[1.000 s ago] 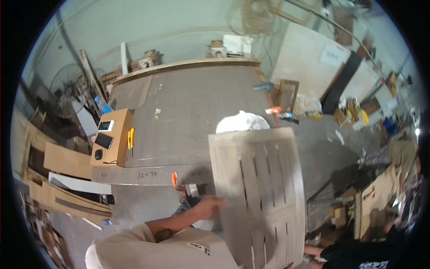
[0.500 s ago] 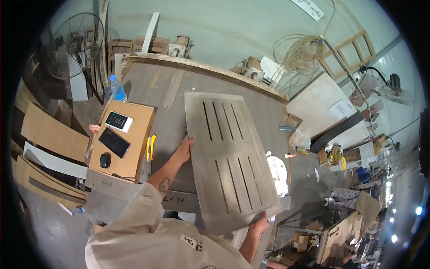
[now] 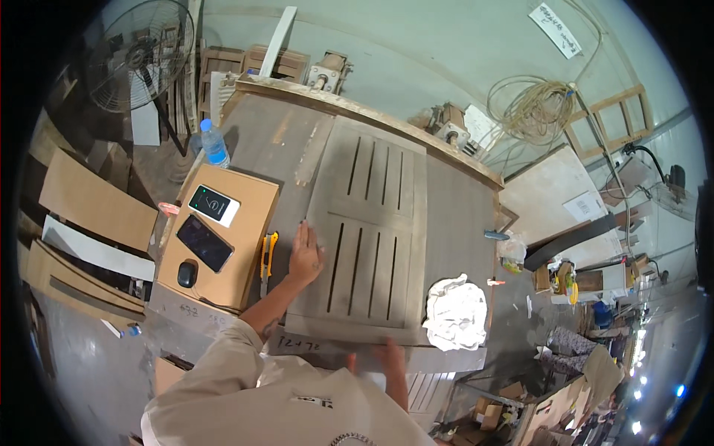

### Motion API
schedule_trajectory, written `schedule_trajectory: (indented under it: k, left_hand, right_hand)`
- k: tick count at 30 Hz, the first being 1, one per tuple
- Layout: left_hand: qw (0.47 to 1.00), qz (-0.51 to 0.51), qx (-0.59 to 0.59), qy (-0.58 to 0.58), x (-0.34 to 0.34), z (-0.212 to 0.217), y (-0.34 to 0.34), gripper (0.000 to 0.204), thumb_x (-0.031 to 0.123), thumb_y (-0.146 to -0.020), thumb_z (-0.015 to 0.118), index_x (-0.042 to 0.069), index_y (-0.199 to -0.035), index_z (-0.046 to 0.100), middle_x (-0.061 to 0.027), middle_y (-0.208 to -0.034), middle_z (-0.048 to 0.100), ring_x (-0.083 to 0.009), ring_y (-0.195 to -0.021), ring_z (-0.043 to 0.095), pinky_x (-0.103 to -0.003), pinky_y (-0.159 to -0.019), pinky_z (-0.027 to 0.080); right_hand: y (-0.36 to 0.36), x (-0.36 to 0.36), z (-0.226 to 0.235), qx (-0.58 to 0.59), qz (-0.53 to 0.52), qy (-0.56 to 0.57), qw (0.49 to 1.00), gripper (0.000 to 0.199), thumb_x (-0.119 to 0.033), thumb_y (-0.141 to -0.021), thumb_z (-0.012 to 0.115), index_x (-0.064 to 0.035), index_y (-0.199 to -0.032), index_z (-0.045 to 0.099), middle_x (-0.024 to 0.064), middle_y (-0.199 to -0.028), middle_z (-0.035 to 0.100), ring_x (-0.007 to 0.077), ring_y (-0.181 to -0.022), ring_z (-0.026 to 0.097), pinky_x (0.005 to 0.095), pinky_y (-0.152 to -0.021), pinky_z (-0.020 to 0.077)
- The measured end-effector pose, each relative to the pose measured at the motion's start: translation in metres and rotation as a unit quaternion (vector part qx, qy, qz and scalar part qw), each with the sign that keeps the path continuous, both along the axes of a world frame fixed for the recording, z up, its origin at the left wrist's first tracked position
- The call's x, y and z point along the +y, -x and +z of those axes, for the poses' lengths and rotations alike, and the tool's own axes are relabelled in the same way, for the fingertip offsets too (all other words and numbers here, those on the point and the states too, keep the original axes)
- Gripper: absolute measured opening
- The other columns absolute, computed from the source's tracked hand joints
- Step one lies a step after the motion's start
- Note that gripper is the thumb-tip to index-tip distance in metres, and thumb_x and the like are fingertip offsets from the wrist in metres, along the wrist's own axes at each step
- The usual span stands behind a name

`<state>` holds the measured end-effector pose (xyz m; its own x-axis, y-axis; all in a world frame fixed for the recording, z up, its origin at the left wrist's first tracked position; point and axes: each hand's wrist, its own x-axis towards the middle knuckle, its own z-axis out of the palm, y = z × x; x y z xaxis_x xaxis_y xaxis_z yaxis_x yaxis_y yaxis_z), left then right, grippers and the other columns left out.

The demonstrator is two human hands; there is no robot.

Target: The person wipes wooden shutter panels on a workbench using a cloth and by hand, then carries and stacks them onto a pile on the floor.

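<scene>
Straight-fingered and clasping nothing, my left hand [image 3: 306, 256] lies along the left edge of the panel [image 3: 372, 215]; my right hand [image 3: 390, 355] is a blur at its lower edge, grip unclear on my feed. Leftward of the left hand I have the box [image 3: 223, 286], then the cutter [image 3: 268, 256]. Rightward, the panel lies flat on the table [image 3: 461, 223]; right of the right hand, the cloth [image 3: 455, 316].
</scene>
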<state>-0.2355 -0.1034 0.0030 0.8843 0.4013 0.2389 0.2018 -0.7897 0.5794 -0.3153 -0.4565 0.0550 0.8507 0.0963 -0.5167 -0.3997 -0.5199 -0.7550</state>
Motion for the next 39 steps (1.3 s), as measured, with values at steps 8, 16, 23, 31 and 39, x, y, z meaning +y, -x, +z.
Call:
schedule_trajectory:
  k: [8,16,23,31,39]
  left_hand:
    - [0.998,-0.035,0.029,-0.031,0.012,-0.001,0.012,0.053,0.017,-0.093,0.046,-0.007,-0.138,0.033,-0.0273,-0.151,0.017,-0.042,-0.139,0.018,-0.046,-0.112,0.025]
    - [0.992,-0.035,0.109,-0.051,0.011,0.003,0.021,0.049,0.017,-0.095,0.044,-0.003,-0.139,0.034,-0.0257,-0.153,0.01,-0.0415,-0.141,0.014,-0.045,-0.112,0.027]
    - [0.993,-0.049,0.093,-0.05,0.012,0.004,0.023,0.048,0.015,-0.097,0.041,-0.007,-0.139,0.033,-0.0258,-0.153,0.008,-0.0404,-0.142,0.013,-0.043,-0.114,0.023]
    - [0.991,-0.04,0.122,-0.037,0.018,-0.003,0.019,0.05,0.023,-0.1,0.035,-0.004,-0.142,0.03,-0.0219,-0.154,0.009,-0.0387,-0.142,0.011,-0.049,-0.114,0.02]
    - [0.996,0.073,0.0,-0.045,0.062,0.002,-0.106,0.062,0.031,-0.09,0.054,-0.006,-0.137,0.035,-0.032,-0.142,0.026,-0.047,-0.13,0.027,-0.059,-0.106,0.022]
  right_hand:
    - [-0.031,-0.009,-0.02,-0.073,0.04,0.139,0.987,0.053,-0.03,-0.084,0.065,0.003,-0.121,0.048,0.0211,-0.097,0.065,0.036,-0.095,0.063,0.0428,-0.08,0.0498]
    - [-0.088,0.006,-0.032,-0.251,0.067,0.234,0.937,0.072,-0.022,-0.082,0.068,0.0021,-0.14,0.034,0.025,-0.139,0.041,0.0392,-0.13,0.038,0.0414,-0.107,0.0318]
    - [-0.08,0.019,-0.02,-0.231,0.044,0.181,0.955,0.076,-0.01,-0.082,0.067,-0.0027,-0.145,0.026,0.0229,-0.143,0.038,0.0402,-0.129,0.04,0.0445,-0.105,0.0344]
    - [-0.09,0.035,-0.003,-0.16,0.038,0.238,0.957,0.07,-0.021,-0.084,0.066,-0.0005,-0.142,0.031,0.0259,-0.139,0.041,0.0403,-0.127,0.042,0.0442,-0.102,0.0363]
    - [-0.221,0.054,-0.026,-0.316,0.132,0.3,0.891,0.067,-0.037,-0.087,0.062,-0.0007,-0.138,0.038,0.0278,-0.126,0.047,0.0432,-0.114,0.046,0.0461,-0.098,0.0384]
